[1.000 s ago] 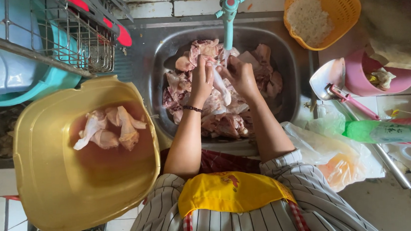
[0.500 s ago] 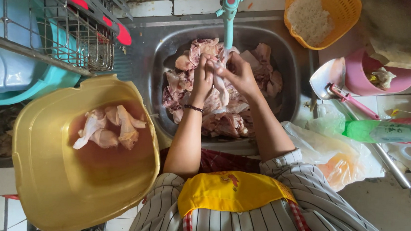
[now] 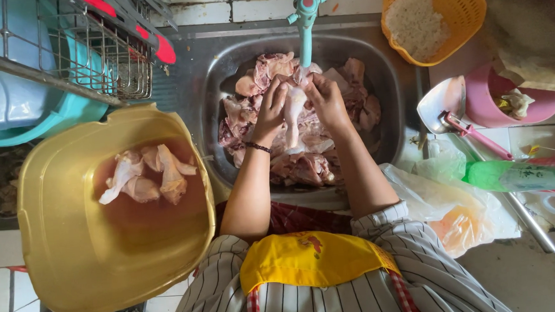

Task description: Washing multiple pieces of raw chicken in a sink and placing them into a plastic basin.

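Starting nearest us, one big yellow plastic basin (image 3: 73,249) sits at our left hip with pinkish water and what we count as three or four pale raw chicken pieces (image 3: 145,175); they overlap, so we cannot be sure of the number. To the right lie one crumpled clear plastic bag (image 3: 457,210) and one green plastic bottle on its side (image 3: 519,176).

Farther out, both our hands meet over the stainless steel sink (image 3: 387,74). Our left hand (image 3: 269,112) and right hand (image 3: 326,99) are each closed around one whitish raw chicken drumstick (image 3: 293,114), held upright above the heap of raw chicken in the sink (image 3: 303,164), just under the single teal plastic tap (image 3: 305,15).

We judge the wet skin slippery: a loose grip could let the drumstick drop and splash dirty water towards the one orange plastic colander of white rice (image 3: 435,15) at the far right. One pink plastic cup (image 3: 509,99) and one metal ladle with a pink handle (image 3: 446,106) stand near it.
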